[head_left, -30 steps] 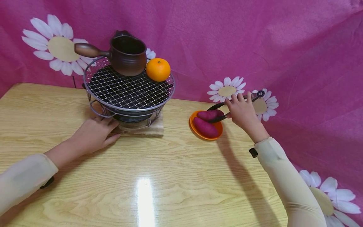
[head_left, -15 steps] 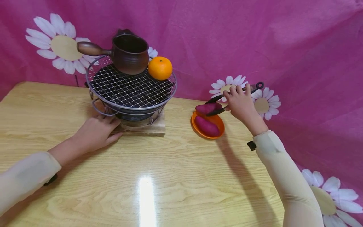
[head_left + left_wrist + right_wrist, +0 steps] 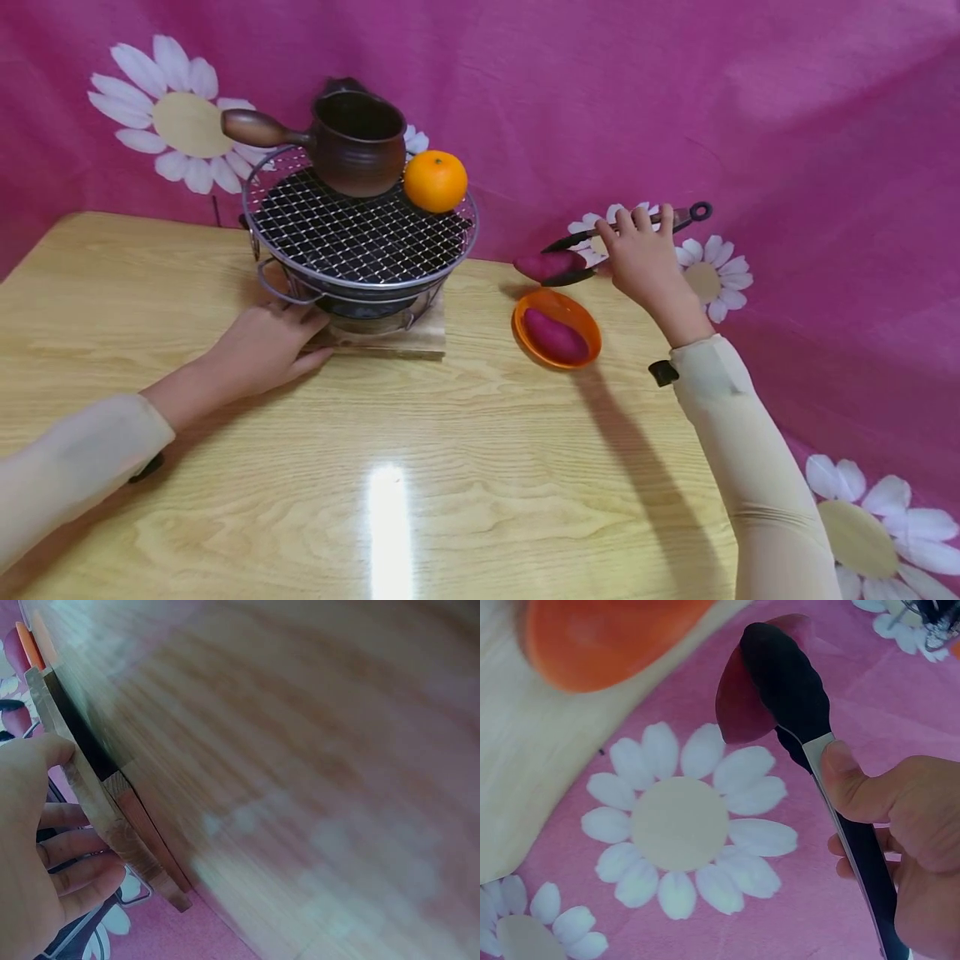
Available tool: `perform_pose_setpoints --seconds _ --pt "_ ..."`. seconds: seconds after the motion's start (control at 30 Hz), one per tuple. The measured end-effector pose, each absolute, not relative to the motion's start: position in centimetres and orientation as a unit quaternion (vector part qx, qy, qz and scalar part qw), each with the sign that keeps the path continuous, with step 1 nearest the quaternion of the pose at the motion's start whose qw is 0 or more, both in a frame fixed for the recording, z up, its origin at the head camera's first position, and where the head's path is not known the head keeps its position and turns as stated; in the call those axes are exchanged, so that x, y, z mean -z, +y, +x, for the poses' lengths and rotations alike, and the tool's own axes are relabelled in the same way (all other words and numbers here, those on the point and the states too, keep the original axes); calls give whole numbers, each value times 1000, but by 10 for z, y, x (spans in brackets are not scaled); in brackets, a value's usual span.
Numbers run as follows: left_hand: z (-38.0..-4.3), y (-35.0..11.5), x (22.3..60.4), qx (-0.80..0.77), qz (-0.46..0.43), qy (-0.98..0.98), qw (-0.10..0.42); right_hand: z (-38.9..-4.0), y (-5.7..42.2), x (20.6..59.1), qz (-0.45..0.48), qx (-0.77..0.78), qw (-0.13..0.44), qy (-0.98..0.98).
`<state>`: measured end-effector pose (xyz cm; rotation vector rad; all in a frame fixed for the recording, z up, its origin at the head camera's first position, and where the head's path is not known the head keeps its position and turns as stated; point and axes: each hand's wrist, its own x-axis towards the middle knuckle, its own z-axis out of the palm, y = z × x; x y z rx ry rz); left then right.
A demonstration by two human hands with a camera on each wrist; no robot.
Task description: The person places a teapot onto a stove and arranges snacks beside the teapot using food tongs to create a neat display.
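While the right hand (image 3: 643, 265) grips tongs (image 3: 567, 242) pinching a purple sweet potato (image 3: 546, 266), held just beyond the orange bowl (image 3: 558, 299), the left hand (image 3: 258, 348) touches the wooden board (image 3: 401, 344) (under the grill (image 3: 360, 237)) left of that bowl, fingers spread.

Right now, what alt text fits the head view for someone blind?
The right hand holds tongs gripping a purple sweet potato aloft, beyond an orange bowl containing another. The left hand touches a wooden board beneath a round grill bearing a brown pot and an orange fruit.

Cream sleeves (image 3: 738, 450); black straps (image 3: 663, 372), perhaps.
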<state>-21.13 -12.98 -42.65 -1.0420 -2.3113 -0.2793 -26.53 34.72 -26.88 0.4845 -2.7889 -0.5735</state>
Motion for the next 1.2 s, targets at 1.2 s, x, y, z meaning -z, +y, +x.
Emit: perform_pose_setpoints --seconds 1.2 --pt "-212 -128 429 95 -382 -874 286 -254 321 250 108 -16 244 -964"
